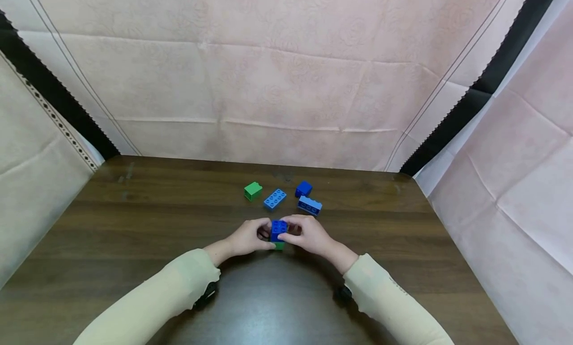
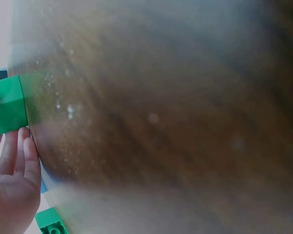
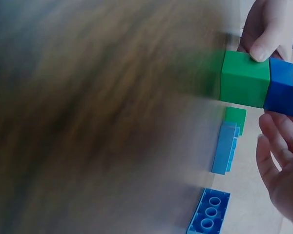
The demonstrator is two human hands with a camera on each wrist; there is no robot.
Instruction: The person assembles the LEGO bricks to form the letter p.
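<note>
In the head view, a dark blue toy brick (image 1: 279,226) sits on top of a green brick (image 1: 278,246), close to the middle of the brown table. My left hand (image 1: 248,237) pinches the green brick from the left, its thumb on the near side. From the right, my right hand (image 1: 310,233) holds the dark blue brick between thumb and fingers. The right wrist view shows the green brick (image 3: 244,80) and the blue one (image 3: 284,87) face to face, with the left thumb pressed on the green side. Only the green brick (image 2: 7,105) shows by the left hand in its wrist view.
Beyond the hands lie a second green brick (image 1: 252,191), a light blue brick (image 1: 274,199) with studs up, another dark blue brick (image 1: 303,189), and a light blue brick (image 1: 309,205) tipped on its side. Pale cloth (image 1: 268,86) hangs behind the table's far edge (image 1: 201,162).
</note>
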